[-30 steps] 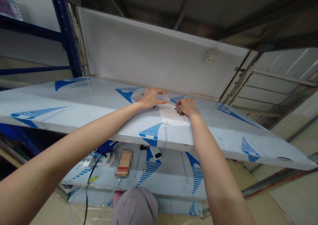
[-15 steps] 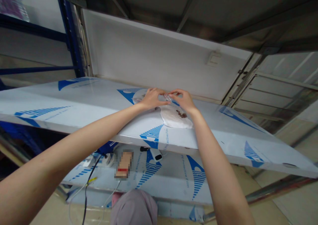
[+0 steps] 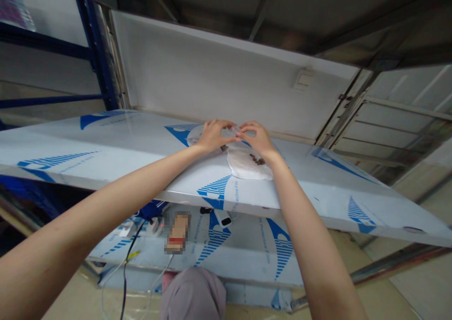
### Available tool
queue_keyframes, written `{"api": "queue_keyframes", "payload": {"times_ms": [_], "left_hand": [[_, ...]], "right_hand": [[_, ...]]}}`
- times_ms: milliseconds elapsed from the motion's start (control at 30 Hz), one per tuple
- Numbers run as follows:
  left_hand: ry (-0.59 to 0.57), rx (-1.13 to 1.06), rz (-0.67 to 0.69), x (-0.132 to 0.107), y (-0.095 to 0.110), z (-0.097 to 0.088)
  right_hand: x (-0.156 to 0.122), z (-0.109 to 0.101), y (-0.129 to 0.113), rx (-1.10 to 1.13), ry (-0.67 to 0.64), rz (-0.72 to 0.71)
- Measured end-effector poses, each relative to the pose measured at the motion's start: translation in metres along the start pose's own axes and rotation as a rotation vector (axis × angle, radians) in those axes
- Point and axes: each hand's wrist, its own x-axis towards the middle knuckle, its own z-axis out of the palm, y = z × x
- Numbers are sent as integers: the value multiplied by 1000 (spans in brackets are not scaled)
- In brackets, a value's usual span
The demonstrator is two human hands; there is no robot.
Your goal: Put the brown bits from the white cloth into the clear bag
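Observation:
My left hand (image 3: 213,136) and my right hand (image 3: 256,138) meet above a table top covered in blue-printed protective film (image 3: 106,145). Their fingertips pinch a small clear plastic piece (image 3: 233,130) between them. Just below my right hand lies a white cloth or tissue (image 3: 247,167), with several small dark brown bits (image 3: 257,159) on it. A round transparent dish or lid (image 3: 195,135) sits under my left hand, partly hidden by it.
A white back panel with a small switch plate (image 3: 303,79) rises behind the table. A blue metal rack (image 3: 95,51) stands at the left. Below are a filmed lower shelf (image 3: 240,249), a power strip (image 3: 153,226), cables and a white device (image 3: 222,218).
My right hand has risen from the white cloth and moved toward my left hand. Both hands now meet at the clear plastic piece, and the view has shifted slightly.

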Motion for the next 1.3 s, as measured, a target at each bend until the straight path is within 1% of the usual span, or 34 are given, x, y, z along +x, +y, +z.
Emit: {"api": "queue_keyframes", "payload": {"times_ms": [67, 167, 333, 467, 533, 700, 767, 867, 933, 1000, 1100, 1200, 1300], "left_hand": [[39, -91, -43, 2, 1, -3], [100, -220, -71, 5, 1, -7], [170, -333, -150, 9, -1, -9], [186, -353, -175, 10, 0, -9], [186, -340, -171, 10, -1, -9], [165, -313, -162, 10, 0, -9], [114, -350, -163, 9, 2, -10], [-5, -414, -146, 6, 6, -12], [-47, -408, -122, 3, 8, -12], [-47, -376, -96, 2, 9, -12], [-13, -341, -90, 2, 9, -13], [14, -313, -89, 4, 10, -15], [12, -298, -67, 5, 12, -18]], "right_hand": [[2, -1, 5, 95, 35, 30], [4, -3, 10, 214, 41, 75], [5, -3, 11, 243, 102, 74], [5, -3, 13, 285, 59, 148], [5, -2, 13, 299, 59, 171], [3, -5, 6, 345, 132, 214], [1, -7, 3, 359, 120, 228], [-1, -7, 2, 351, 67, 241], [-1, -6, 3, 349, 37, 240], [-1, -4, 3, 357, 21, 238], [-1, -2, 2, 367, 18, 229], [-4, -3, -3, 387, 2, 221], [-6, -4, -9, 421, -4, 229]]}}
